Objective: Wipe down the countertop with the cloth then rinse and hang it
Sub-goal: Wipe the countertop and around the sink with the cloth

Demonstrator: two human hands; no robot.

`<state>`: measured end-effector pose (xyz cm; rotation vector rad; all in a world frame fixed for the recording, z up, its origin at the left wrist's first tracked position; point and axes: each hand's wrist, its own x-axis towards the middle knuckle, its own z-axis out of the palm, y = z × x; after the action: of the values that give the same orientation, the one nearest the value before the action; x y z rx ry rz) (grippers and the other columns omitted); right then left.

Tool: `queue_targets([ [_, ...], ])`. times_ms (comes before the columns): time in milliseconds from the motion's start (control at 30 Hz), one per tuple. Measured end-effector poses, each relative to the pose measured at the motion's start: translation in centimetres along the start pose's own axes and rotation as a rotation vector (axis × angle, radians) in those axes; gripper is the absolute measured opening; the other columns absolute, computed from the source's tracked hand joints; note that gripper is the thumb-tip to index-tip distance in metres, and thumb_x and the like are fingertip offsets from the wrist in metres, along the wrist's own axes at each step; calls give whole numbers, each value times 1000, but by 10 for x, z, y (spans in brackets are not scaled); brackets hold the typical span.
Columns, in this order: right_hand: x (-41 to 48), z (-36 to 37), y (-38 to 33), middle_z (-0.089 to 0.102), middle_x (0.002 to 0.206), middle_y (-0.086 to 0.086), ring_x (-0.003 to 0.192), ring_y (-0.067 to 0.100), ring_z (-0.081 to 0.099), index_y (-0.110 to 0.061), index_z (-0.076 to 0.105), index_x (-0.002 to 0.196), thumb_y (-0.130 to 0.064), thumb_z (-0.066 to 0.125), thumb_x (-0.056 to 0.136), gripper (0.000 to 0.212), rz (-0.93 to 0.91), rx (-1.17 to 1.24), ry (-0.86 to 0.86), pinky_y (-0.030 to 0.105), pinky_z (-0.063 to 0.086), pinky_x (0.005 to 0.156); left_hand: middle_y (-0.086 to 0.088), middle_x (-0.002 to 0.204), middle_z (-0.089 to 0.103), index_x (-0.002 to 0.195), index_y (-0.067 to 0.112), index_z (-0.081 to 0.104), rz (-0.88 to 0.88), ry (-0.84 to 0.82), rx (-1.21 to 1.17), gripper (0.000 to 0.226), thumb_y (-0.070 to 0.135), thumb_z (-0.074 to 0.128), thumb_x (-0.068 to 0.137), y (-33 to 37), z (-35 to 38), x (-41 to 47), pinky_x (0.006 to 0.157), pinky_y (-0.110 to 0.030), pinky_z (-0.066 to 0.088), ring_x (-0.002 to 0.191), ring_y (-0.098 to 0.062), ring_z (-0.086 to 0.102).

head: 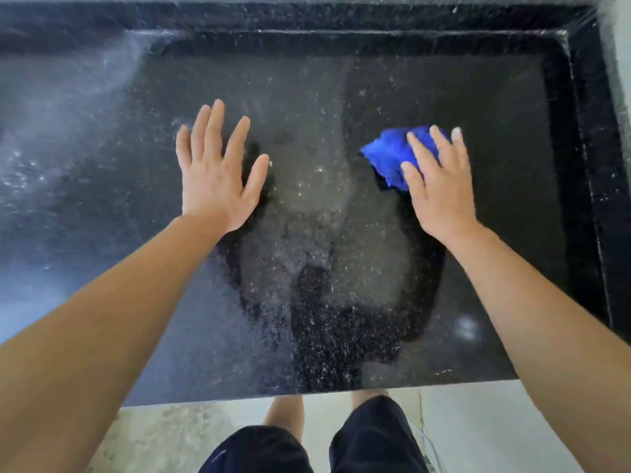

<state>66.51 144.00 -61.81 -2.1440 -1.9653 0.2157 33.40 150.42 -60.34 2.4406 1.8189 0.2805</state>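
— What colour is the cloth point(389, 158)?
— Vivid royal blue, plain, no print. It's right of centre.
— And the countertop point(505, 148)?
— Black stone flecked all over with tiny white and silvery specks. A dull grey haze covers the middle, with a blacker arc curving round it at lower centre. There's bluish-white glare at the upper left.
— The raised edge point(580, 131) along the top and right?
— The same black speckle, with thin pale lines.
— At the bottom of the frame?
— Shorts point(375, 442), plain, black or very dark navy. The floor point(478, 421) is pale cream-grey, mottled at lower left.
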Motion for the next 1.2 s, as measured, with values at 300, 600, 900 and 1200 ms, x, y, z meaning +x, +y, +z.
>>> queue_targets([
  [300,-60,16,-118,33,158,16,149,41,20,-19,53,143,-35,49,100,47,-348,129,-193,54,15,121,-15,165,9,155,14,22,-201,-74,2,68,55,26,101,-39,5,-6,120,-57,1,152,-30,4],
  [600,26,17,-68,48,144,15,132,40,42,-24,56,138,-41,45,102,41,-423,-49,-49,52,36,104,-12,165,12,154,16,27,-207,-141,-5,67,56,25,100,-44,5,-2,121,-55,3,152,-27,7],
  [900,153,45,-151,51,138,6,126,33,43,-36,58,132,-48,42,90,47,296,-34,175,42,32,95,-12,164,16,153,15,31,-200,-126,3,66,55,27,100,-43,6,-3,121,-56,5,152,-27,10],
  [1200,94,28,-87,56,131,3,119,32,48,-32,64,129,-44,54,94,38,-158,-22,98,42,38,91,-13,164,17,152,14,32,-203,-141,0,69,57,27,98,-42,3,-1,120,-57,6,152,-28,10],
])
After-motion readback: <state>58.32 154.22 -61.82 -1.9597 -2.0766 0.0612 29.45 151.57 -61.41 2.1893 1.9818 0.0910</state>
